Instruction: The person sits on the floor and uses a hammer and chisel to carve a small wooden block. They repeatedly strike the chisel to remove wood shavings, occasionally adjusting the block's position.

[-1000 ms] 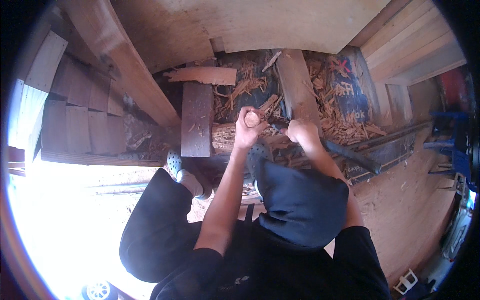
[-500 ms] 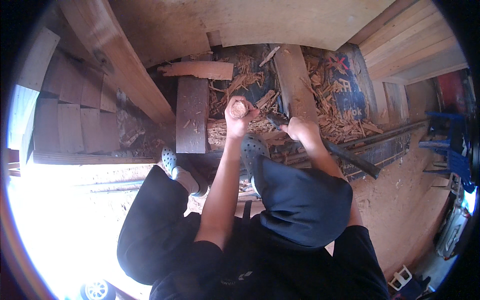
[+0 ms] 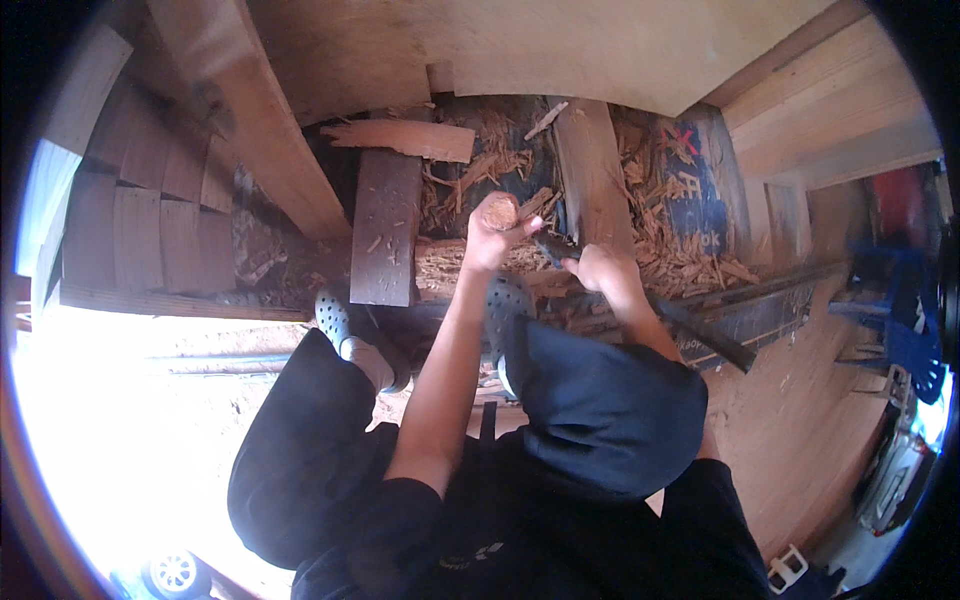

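My left hand [image 3: 488, 238] is closed around a round wooden handle [image 3: 500, 210], its pale, worn end facing up. Whatever lies below that handle is hidden by the hand. To its right, my right hand [image 3: 603, 268] grips a dark hammer-like tool [image 3: 710, 335]; its shaft runs back under my forearm to the lower right. The tool's dark head [image 3: 555, 248] is close beside my left fingers. Beneath both hands lies a rough, chipped piece of wood [image 3: 450, 268] among splinters.
A dark plank [image 3: 385, 230] and a brown beam [image 3: 592, 170] flank the wood chips [image 3: 655, 200]. A split board [image 3: 405, 138] lies across the far end. My clog-type shoes [image 3: 333, 316] are close by. Blue chairs [image 3: 890, 300] stand at right.
My left hand has moved slightly right with the wooden handle, nearer the dark tool's head. My right hand keeps its grip and has barely moved. The whole view has shifted a little.
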The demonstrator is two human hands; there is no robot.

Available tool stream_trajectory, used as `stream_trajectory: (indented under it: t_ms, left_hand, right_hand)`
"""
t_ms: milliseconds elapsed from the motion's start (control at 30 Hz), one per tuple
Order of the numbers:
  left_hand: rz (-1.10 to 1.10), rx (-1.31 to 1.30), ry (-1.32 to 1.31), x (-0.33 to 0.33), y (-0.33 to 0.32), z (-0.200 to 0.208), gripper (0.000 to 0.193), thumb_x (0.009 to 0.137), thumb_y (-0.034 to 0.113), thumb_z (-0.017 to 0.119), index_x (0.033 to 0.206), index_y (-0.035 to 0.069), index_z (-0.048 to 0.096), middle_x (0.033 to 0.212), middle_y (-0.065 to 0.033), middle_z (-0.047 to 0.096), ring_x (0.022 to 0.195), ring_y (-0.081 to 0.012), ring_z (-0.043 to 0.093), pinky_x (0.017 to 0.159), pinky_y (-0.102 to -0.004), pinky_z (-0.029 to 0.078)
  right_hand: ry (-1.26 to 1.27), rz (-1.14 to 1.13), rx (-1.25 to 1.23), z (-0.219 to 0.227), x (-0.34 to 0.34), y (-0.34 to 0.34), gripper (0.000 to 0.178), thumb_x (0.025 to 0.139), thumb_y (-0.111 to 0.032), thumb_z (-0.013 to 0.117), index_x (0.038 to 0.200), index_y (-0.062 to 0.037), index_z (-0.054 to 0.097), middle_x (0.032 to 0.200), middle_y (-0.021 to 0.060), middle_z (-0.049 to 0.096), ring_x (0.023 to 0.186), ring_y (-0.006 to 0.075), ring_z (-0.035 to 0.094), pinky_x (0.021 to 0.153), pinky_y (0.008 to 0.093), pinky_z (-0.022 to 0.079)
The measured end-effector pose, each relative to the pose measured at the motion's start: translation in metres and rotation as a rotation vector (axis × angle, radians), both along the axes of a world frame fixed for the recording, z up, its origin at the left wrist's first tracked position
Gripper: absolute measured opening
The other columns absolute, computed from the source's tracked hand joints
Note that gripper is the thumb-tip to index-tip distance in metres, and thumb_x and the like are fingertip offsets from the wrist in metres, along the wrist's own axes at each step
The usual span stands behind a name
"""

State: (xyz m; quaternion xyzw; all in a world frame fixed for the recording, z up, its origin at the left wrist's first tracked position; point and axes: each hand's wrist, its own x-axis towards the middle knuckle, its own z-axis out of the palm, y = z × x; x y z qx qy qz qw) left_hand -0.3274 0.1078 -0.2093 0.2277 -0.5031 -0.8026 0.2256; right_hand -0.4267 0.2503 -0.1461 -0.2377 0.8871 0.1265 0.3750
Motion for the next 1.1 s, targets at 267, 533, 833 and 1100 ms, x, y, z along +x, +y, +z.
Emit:
stream_trajectory:
  t_ms: [267,533,833,1100]
  left_hand:
    - [0.025,-0.182,-0.141,-0.003,-0.002,-0.014,0.035,0.063,0.012,0.082,0.088,0.003,0.058,0.078,0.0004,0.058,0.074,-0.0086,0.051,0.071,-0.0261,0.045]
    - [0.025,-0.147,-0.115,-0.002,-0.007,-0.017,0.032,0.063,0.005,0.075,0.090,0.002,0.059,0.080,-0.0036,0.062,0.077,-0.0104,0.056,0.073,-0.0280,0.046]
    - [-0.069,-0.380,-0.110,-0.006,0.013,0.003,0.026,0.065,0.010,0.072,0.087,0.001,0.062,0.082,-0.0122,0.065,0.079,-0.0223,0.065,0.073,-0.0319,0.049]
    - [-0.109,-0.407,-0.144,-0.004,0.030,-0.002,0.028,0.064,0.014,0.072,0.088,0.002,0.062,0.082,-0.0155,0.065,0.079,-0.0265,0.064,0.072,-0.0340,0.049]
  right_hand:
    - [0.048,-0.045,-0.263,-0.025,0.009,0.043,0.061,0.084,-0.055,0.054,0.104,0.0019,0.064,0.102,0.0285,0.062,0.100,0.0410,0.060,0.087,0.0466,0.047]
    - [-0.028,-0.459,-0.562,0.010,0.038,0.088,0.057,0.085,-0.051,0.054,0.089,0.0045,0.063,0.074,0.0203,0.061,0.074,0.0319,0.061,0.069,0.0405,0.045]
    - [-0.160,-0.352,-1.802,0.203,0.041,0.081,0.065,0.083,-0.074,0.030,0.077,-0.0109,0.042,0.050,-0.0013,0.042,0.037,0.0103,0.040,0.035,0.0239,0.032]
    - [0.261,-0.133,-1.173,0.069,0.053,0.065,0.043,0.086,-0.043,0.050,0.091,-0.0015,0.057,0.067,0.0051,0.058,0.060,0.0238,0.056,0.058,0.0362,0.047]
